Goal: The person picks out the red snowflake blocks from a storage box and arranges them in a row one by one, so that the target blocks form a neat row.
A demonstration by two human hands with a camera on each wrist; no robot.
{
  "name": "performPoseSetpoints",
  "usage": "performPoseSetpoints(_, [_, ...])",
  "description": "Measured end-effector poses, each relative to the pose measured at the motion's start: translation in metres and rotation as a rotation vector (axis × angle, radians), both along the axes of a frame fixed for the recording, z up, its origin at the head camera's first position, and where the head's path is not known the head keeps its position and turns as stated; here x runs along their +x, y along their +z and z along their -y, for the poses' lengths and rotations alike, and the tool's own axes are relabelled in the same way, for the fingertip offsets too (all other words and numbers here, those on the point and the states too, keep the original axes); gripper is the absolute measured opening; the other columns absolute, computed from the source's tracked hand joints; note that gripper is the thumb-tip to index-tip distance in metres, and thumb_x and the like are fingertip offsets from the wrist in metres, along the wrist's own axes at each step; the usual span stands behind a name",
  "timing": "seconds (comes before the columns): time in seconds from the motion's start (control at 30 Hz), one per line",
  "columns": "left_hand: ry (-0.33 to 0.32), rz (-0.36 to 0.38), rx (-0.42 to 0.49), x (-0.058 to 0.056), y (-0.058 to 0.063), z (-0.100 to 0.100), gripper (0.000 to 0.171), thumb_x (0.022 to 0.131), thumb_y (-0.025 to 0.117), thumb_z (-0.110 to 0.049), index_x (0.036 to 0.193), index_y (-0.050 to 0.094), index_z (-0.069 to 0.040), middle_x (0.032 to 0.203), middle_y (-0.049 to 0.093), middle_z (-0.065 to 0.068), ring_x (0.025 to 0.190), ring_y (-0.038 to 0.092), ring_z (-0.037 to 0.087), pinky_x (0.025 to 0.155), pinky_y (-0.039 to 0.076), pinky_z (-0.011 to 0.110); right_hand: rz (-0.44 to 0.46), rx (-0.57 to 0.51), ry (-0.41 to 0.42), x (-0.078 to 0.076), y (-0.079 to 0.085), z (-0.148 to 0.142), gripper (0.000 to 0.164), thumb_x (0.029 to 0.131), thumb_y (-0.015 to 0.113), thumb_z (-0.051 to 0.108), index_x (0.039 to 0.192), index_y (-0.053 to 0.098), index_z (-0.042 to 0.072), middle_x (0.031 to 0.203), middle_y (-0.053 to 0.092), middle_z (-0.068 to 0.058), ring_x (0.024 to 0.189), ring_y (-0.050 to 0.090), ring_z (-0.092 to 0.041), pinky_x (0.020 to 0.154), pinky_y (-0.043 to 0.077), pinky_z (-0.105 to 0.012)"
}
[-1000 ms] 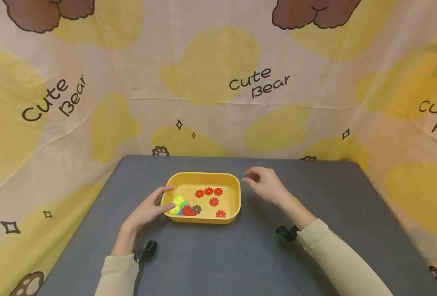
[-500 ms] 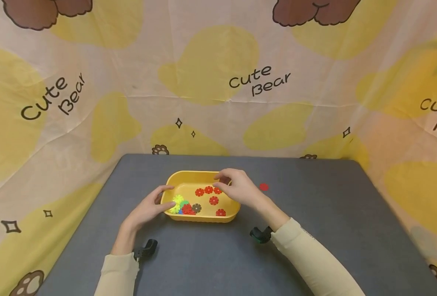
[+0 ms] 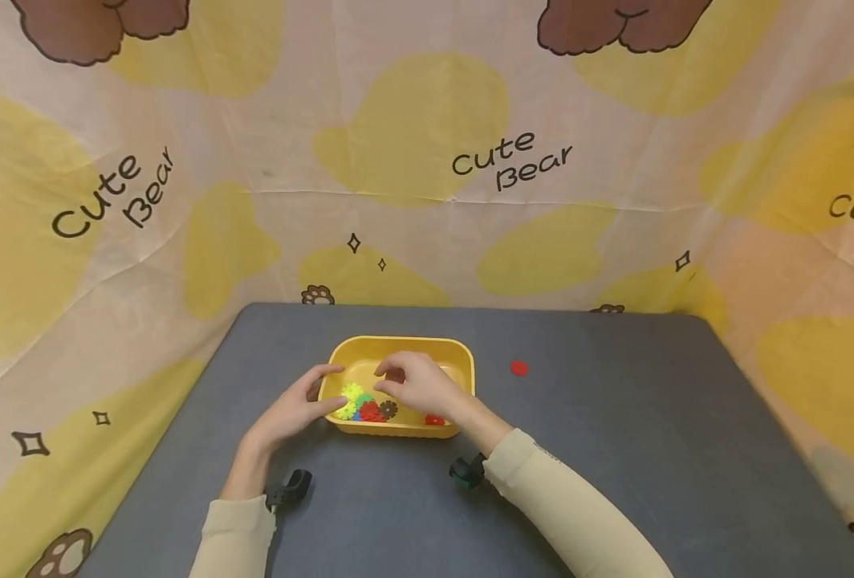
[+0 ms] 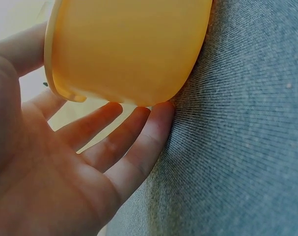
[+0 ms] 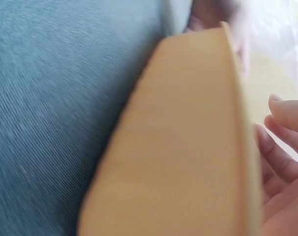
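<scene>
A yellow plastic tub [image 3: 398, 430] stands on the table with toothed plastic discs inside. My left hand [image 3: 286, 409] holds its left end, thumb over the rim and fingers against the outer wall [image 4: 124, 54] in the left wrist view. Over the tub's middle is my right hand [image 3: 423, 387], fingers loosely bent with thumb and forefinger apart and nothing between them. Below and left of it lie yellow-green discs [image 3: 351, 393], red discs [image 3: 371, 411] and a brown disc [image 3: 388, 409]. Another red disc [image 3: 434, 420] shows near the front wall. The right hand hides other discs.
A single red disc [image 3: 518, 368] lies on the grey table [image 3: 615, 417], right of the tub. Printed cloth [image 3: 412, 144] hangs close around the back and both sides of the table.
My right hand has moved left from beside the tub to over its middle, leaving a red disc on the table at the right. The left hand keeps its hold on the tub.
</scene>
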State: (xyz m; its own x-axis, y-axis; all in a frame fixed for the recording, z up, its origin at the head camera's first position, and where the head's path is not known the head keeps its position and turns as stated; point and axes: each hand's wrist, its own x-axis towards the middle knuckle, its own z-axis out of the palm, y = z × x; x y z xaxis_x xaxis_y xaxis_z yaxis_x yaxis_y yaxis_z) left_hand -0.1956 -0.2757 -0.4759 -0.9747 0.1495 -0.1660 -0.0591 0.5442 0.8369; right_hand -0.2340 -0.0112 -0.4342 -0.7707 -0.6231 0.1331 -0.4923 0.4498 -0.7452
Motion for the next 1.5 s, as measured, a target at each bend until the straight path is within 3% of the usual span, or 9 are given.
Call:
performPoseSetpoints(0.17, [0.0, 0.003, 0.01, -0.001, 0.001, -0.001, 0.066, 0.092, 0.075, -0.04, 0.147, 0.046, -0.021, 0.159, 0.035, 0.014, 0.142, 0.039, 0.041, 0.109, 0.033, 0.065, 0.079, 0.026, 0.031, -0.003, -0.015, 0.011, 0.026, 0.094, 0.075, 0.019, 0.114, 0.072, 0.003, 0.087, 0.066, 0.005, 0.076, 0.06, -0.012, 0.069, 0.051, -0.025])
performPoseSetpoints(0.5, [-0.017, -0.017, 0.024, -0.002, 0.001, -0.002, 0.068, 0.092, 0.074, -0.042, 0.148, 0.045, -0.017, 0.16, 0.034, 0.016, 0.144, 0.037, 0.042, 0.11, 0.033, 0.063, 0.159, 0.145, 0.043, -0.01, -0.033, 0.02, 0.031, 0.09, 0.08, 0.024, 0.116, 0.073, 0.009, 0.089, 0.066, 0.006, 0.081, 0.059, -0.013, 0.072, 0.052, -0.025])
performPoseSetpoints(0.73, [-0.016, -0.02, 0.036, -0.002, -0.001, -0.003, 0.066, 0.091, 0.076, -0.041, 0.147, 0.047, -0.019, 0.16, 0.034, 0.015, 0.146, 0.034, 0.043, 0.111, 0.032, 0.063, 0.131, 0.226, 0.074, -0.015, -0.036, 0.028, 0.034, 0.088, 0.081, 0.027, 0.117, 0.073, 0.011, 0.089, 0.065, 0.006, 0.083, 0.059, -0.013, 0.078, 0.051, -0.025])
performPoseSetpoints(1.03, [-0.013, -0.016, 0.045, -0.003, -0.002, -0.002, 0.068, 0.09, 0.077, -0.041, 0.147, 0.047, -0.019, 0.159, 0.036, 0.014, 0.142, 0.04, 0.04, 0.11, 0.035, 0.061, 0.004, 0.336, 0.083, -0.019, -0.04, 0.038, 0.022, 0.086, 0.083, 0.027, 0.101, 0.072, 0.015, 0.082, 0.062, 0.006, 0.077, 0.056, -0.011, 0.072, 0.048, -0.024])
performPoseSetpoints(1.5, [-0.026, -0.021, 0.038, -0.004, -0.002, 0.0, 0.066, 0.093, 0.074, -0.039, 0.148, 0.045, -0.016, 0.158, 0.037, 0.017, 0.14, 0.042, 0.041, 0.109, 0.036, 0.062, 0.117, 0.259, 0.031, -0.017, -0.043, 0.035, 0.023, 0.088, 0.081, 0.021, 0.104, 0.065, 0.016, 0.085, 0.061, 0.005, 0.078, 0.057, -0.013, 0.072, 0.049, -0.026])
